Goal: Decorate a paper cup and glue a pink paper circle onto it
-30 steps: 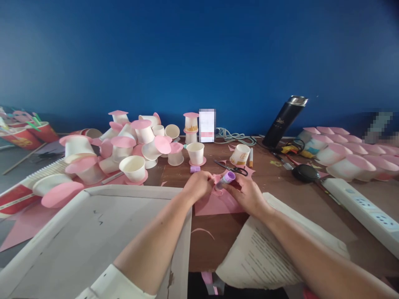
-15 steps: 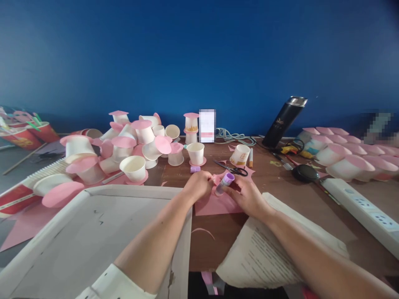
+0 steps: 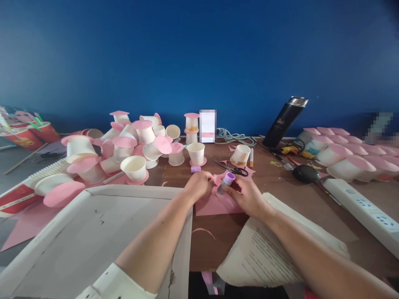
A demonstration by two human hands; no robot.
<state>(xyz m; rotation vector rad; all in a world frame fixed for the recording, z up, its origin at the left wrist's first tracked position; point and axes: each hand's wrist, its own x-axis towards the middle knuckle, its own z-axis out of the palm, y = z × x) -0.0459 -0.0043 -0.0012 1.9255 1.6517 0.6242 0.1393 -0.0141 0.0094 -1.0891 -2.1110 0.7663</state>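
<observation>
My right hand [image 3: 250, 195] is closed round a purple glue stick [image 3: 225, 185], tilted over a sheet of pink paper [image 3: 218, 207]. My left hand [image 3: 202, 185] pinches a small piece of pink paper [image 3: 216, 178] just left of the glue stick. Whether the stick's lower end touches that piece, I cannot tell. A purple cap [image 3: 195, 169] lies on the table beyond my left hand. Black-handled scissors [image 3: 235, 169] rest behind the glue stick. Farther back stand a paper cup on a pink disc [image 3: 196, 154] and a printed paper cup [image 3: 240, 155].
A grey tray [image 3: 131, 191] takes up the front left. Behind it are piled several paper cups with pink discs [image 3: 124, 142]. More pink-topped cups [image 3: 350, 166], a power strip [image 3: 364, 207] and a black flask [image 3: 283, 120] stand right. Printed paper [image 3: 264, 249] lies under my right forearm.
</observation>
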